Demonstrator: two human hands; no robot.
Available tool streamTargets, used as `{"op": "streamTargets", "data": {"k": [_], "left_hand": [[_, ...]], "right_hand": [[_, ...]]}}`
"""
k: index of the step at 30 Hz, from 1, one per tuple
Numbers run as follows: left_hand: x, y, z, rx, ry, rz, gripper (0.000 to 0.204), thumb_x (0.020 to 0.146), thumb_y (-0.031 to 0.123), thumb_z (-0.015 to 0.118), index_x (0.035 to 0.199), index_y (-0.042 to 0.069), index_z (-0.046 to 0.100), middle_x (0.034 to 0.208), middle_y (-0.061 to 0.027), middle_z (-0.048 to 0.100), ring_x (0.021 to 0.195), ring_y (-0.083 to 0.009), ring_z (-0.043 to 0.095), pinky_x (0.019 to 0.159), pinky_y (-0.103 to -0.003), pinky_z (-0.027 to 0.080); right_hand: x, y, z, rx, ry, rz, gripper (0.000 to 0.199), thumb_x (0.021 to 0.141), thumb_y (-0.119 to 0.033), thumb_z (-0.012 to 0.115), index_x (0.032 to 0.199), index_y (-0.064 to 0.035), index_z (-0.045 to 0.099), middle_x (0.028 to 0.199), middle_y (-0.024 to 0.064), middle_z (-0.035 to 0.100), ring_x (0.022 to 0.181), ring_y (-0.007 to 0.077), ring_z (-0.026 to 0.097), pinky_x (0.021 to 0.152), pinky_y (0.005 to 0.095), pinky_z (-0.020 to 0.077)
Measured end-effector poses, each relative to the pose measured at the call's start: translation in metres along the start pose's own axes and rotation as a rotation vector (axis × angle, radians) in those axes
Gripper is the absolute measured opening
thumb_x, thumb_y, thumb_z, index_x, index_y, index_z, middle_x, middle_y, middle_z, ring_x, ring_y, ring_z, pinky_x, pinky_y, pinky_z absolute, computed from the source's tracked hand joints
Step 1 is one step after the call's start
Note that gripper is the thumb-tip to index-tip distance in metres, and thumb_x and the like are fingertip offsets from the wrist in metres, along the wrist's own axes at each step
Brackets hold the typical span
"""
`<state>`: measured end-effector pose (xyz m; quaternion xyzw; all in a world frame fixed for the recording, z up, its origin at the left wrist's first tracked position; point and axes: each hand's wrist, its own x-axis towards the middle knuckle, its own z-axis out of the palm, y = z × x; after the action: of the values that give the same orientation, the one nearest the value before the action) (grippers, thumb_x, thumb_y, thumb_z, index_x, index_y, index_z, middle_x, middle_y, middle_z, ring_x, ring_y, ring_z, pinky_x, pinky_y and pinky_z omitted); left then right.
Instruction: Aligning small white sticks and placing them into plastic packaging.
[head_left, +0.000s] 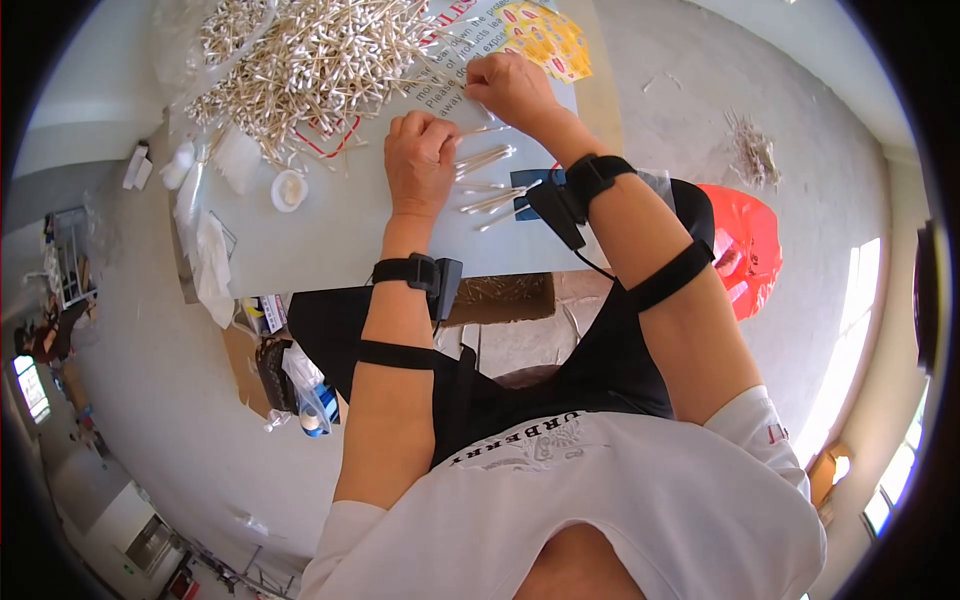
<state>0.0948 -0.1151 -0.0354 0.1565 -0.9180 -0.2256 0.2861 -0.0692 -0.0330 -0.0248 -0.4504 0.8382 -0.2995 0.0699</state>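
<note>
My left hand (418,160) is closed, its fingers curled, over the table's middle. A cotton swab (484,130) sticks out to the right from its fingertips. Farther up and to the right, my right hand (512,90) is closed in a pinch; whatever lies between its fingertips is too small to make out. Just right of my left hand lies a small bunch of cotton swabs (486,160), and nearer to me more loose swabs (492,204) fan out, partly over a dark blue patch (524,180). A big heap of cotton swabs (310,75) covers the far left of the table.
Yellow printed packets (550,42) lie at the table's far right. A small round white tub (290,190) and clear plastic bags (236,160) stand by the heap. Below the table's near edge is an open brown box (505,298). A red bag (742,245) lies at right.
</note>
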Motion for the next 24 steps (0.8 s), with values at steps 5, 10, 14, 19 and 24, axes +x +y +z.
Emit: {"op": "streamTargets", "data": {"k": [5,10,14,19,24], "left_hand": [[-0.010,0.008,-0.004,0.025,-0.110,-0.033,0.018,0.071,0.007,0.073,0.087,0.010,0.066,0.095,-0.0056,0.059,0.095,-0.0282,0.055,0.080,-0.041,0.044],[-0.031,0.036,-0.005,0.162,-0.147,0.010,0.050,0.084,0.028,0.067,0.125,0.002,0.054,0.135,-0.0175,0.047,0.128,-0.0356,0.041,0.105,-0.050,0.032],[-0.049,0.050,-0.001,0.266,-0.287,-0.059,0.070,0.091,0.040,0.059,0.143,-0.001,0.037,0.151,-0.0212,0.033,0.142,-0.0380,0.027,0.115,-0.054,0.018],[-0.051,0.057,0.005,0.280,-0.238,-0.086,0.072,0.091,0.038,0.061,0.143,-0.003,0.034,0.151,-0.0231,0.032,0.142,-0.0375,0.026,0.115,-0.054,0.018],[-0.060,0.071,-0.002,0.244,-0.376,-0.059,0.083,0.085,0.043,0.067,0.143,-0.006,0.034,0.152,-0.0239,0.030,0.144,-0.0371,0.023,0.116,-0.053,0.016]], "right_hand": [[-0.002,0.007,-0.003,0.110,0.150,-0.053,0.013,0.079,-0.020,0.069,0.084,-0.0071,0.067,0.082,0.0099,0.066,0.077,0.0276,0.064,0.068,0.0375,0.0497],[-0.054,0.011,-0.011,0.330,0.308,0.127,0.012,0.083,-0.011,0.066,0.091,-0.0026,0.068,0.092,0.0098,0.066,0.080,0.0229,0.065,0.073,0.0326,0.0507],[-0.112,0.002,-0.011,0.458,0.361,0.121,0.020,0.087,-0.002,0.060,0.105,0.0005,0.065,0.115,0.0133,0.061,0.101,0.0254,0.062,0.087,0.0317,0.0492],[-0.153,-0.029,-0.003,0.531,0.369,0.222,0.028,0.090,0.003,0.052,0.118,0.0035,0.058,0.129,0.0143,0.054,0.118,0.0263,0.055,0.097,0.0319,0.0444],[-0.171,-0.036,0.005,0.760,0.360,0.320,0.029,0.096,-0.003,0.050,0.125,0.0027,0.054,0.134,0.0139,0.051,0.123,0.0253,0.050,0.102,0.0326,0.0404]]}}
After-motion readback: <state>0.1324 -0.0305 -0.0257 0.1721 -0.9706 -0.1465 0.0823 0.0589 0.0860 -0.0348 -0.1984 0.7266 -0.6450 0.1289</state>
